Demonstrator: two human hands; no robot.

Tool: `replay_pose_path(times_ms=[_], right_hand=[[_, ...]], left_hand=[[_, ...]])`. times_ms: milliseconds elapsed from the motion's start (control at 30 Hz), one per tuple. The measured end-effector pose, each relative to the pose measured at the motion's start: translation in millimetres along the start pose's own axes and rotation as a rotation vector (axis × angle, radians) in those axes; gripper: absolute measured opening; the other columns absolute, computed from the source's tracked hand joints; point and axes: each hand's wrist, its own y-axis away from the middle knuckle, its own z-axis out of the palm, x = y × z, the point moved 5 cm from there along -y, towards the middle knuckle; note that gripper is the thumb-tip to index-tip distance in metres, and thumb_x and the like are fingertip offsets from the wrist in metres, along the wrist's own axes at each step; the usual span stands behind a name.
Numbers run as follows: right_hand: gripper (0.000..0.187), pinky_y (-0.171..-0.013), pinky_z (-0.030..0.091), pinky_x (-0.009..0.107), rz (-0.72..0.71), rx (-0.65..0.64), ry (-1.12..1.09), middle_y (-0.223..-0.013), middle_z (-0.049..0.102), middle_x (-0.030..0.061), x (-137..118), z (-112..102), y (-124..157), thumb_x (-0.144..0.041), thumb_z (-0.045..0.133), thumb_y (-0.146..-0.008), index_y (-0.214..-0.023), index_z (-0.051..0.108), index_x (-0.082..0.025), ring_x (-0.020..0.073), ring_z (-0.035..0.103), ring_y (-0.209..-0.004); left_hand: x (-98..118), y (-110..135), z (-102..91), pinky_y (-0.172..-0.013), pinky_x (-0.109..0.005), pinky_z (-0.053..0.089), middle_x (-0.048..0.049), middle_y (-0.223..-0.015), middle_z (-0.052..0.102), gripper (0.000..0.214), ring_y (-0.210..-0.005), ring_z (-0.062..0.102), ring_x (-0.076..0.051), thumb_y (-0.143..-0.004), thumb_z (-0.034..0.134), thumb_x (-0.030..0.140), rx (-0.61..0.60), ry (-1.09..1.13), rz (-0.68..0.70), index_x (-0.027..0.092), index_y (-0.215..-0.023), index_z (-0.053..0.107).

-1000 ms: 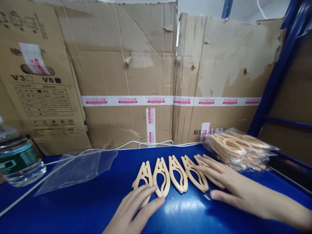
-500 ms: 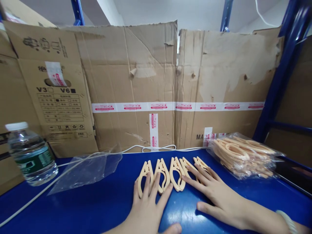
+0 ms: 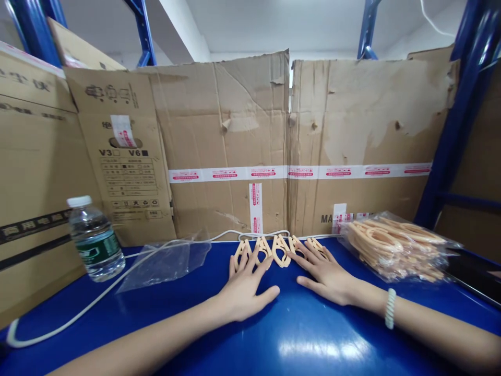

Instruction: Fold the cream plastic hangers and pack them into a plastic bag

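Observation:
Several beige plastic folding hangers (image 3: 281, 251) lie folded in a row on the blue tabletop, close to the white cable at the back. On the two leftmost hangers rest the fingertips of my left hand (image 3: 245, 292), its fingers spread and thumb out to the right. My right hand (image 3: 329, 277) lies spread over the two rightmost hangers, partly hiding them. Its index fingertip reaches the middle hanger's edge. Neither hand is wrapped round anything. More beige hangers in clear plastic bags (image 3: 391, 248) are piled to the right.
A water bottle (image 3: 96, 240) stands at the left, beside a flat clear plastic bag (image 3: 166, 266). The white cable (image 3: 78, 316) runs across the blue tabletop (image 3: 219, 347). Tall cardboard boxes (image 3: 230, 141) wall off the back. A dark flat object (image 3: 475, 277) lies at the right edge.
Both hands and the row of hangers have moved away from me, toward the cable and boxes. The camera view has shifted too, showing more of both forearms.

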Motion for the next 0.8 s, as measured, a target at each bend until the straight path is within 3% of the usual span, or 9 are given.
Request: replay_pose_path(times_ms=[67, 167, 200, 267, 333, 467, 567, 667, 800], right_hand=[[0.064, -0.113, 0.012, 0.066, -0.002, 0.06, -0.009, -0.16, 0.021, 0.0121, -6, -4, 9, -0.063, 0.036, -0.097, -0.152, 0.032, -0.029, 0.0365, 0.011, -0.146], [0.061, -0.113, 0.013, 0.067, -0.012, 0.091, -0.059, -0.159, 0.024, 0.0121, -20, -10, 28, -0.059, 0.04, -0.097, -0.149, 0.039, -0.027, 0.0372, 0.012, -0.146], [0.059, -0.113, 0.013, 0.068, -0.025, 0.088, -0.087, -0.158, 0.027, 0.0117, -26, -12, 35, -0.058, 0.041, -0.097, -0.147, 0.042, -0.027, 0.0378, 0.014, -0.146], [0.053, -0.112, 0.015, 0.069, -0.053, 0.09, -0.154, -0.155, 0.034, 0.0116, -39, -17, 45, -0.055, 0.046, -0.096, -0.141, 0.051, -0.028, 0.0396, 0.019, -0.145], [0.044, -0.111, 0.018, 0.07, -0.078, 0.105, -0.219, -0.151, 0.041, 0.012, -48, -20, 50, -0.05, 0.05, -0.095, -0.132, 0.06, -0.027, 0.0407, 0.025, -0.143], [0.031, -0.11, 0.029, 0.064, -0.084, 0.16, -0.303, -0.147, 0.044, 0.0119, -50, -19, 49, -0.04, 0.049, -0.096, -0.116, 0.066, -0.026, 0.0374, 0.033, -0.139], [0.029, -0.109, 0.034, 0.06, -0.04, 0.216, -0.377, -0.144, 0.046, 0.012, -42, -15, 48, -0.04, 0.044, -0.098, -0.108, 0.067, -0.025, 0.0346, 0.038, -0.136], [0.029, -0.109, 0.034, 0.058, -0.001, 0.314, -0.453, -0.139, 0.049, 0.0122, -34, -17, 48, -0.041, 0.043, -0.098, -0.103, 0.067, -0.025, 0.0333, 0.043, -0.132], [0.022, -0.11, 0.033, 0.054, 0.023, 0.487, -0.554, -0.131, 0.055, 0.0095, -28, -31, 52, -0.038, 0.049, -0.097, -0.105, 0.066, -0.027, 0.0307, 0.047, -0.128]], left_hand=[[-5, 7, -11.0, -0.112, -0.069, 0.014, -0.0103, -0.163, 0.017, 0.06, -0.148, 0.007, -0.041, -0.093, 0.049, 0.05, 0.082, -0.032, 0.004, 0.028, -0.148, 0.037], [-24, 24, -33.9, -0.118, -0.06, 0.01, -0.0108, -0.156, 0.037, 0.045, -0.147, 0.019, -0.035, -0.089, 0.053, 0.03, 0.241, -0.164, 0.009, 0.02, -0.132, 0.055], [-33, 31, -43.8, -0.117, -0.057, 0.018, -0.011, -0.149, 0.047, 0.043, -0.143, 0.03, -0.033, -0.087, 0.051, 0.027, 0.353, -0.297, -0.007, 0.019, -0.129, 0.056], [-56, 42, -54.7, -0.109, -0.059, 0.029, -0.0215, -0.141, 0.052, 0.047, -0.135, 0.04, -0.038, -0.085, 0.05, 0.025, 0.437, -0.368, -0.082, 0.009, -0.129, 0.053], [-78, 49, -59.5, -0.097, -0.061, 0.039, -0.0266, -0.131, 0.057, 0.043, -0.125, 0.048, -0.043, -0.082, 0.048, 0.022, 0.475, -0.411, -0.143, 0.006, -0.121, 0.056], [-97, 49, -58.4, -0.072, -0.047, 0.049, -0.0144, -0.09, 0.07, 0.023, -0.086, 0.064, -0.034, -0.079, 0.041, 0.011, 0.456, -0.45, -0.152, 0.017, -0.086, 0.063], [-86, 49, -58.9, -0.068, -0.042, 0.049, -0.0091, -0.077, 0.069, 0.027, -0.077, 0.064, -0.029, -0.085, 0.038, 0.007, 0.469, -0.44, -0.074, 0.018, -0.079, 0.062], [-53, 60, -60.9, -0.082, -0.042, 0.049, -0.0082, -0.091, 0.073, 0.031, -0.096, 0.064, -0.028, -0.095, 0.036, 0.009, 0.521, -0.399, 0.071, 0.019, -0.089, 0.065], [14, 101, -55.6, -0.098, -0.044, 0.046, -0.0036, -0.097, 0.078, 0.029, -0.101, 0.069, -0.023, -0.098, 0.04, 0.008, 0.654, -0.191, 0.563, 0.023, -0.098, 0.064]])
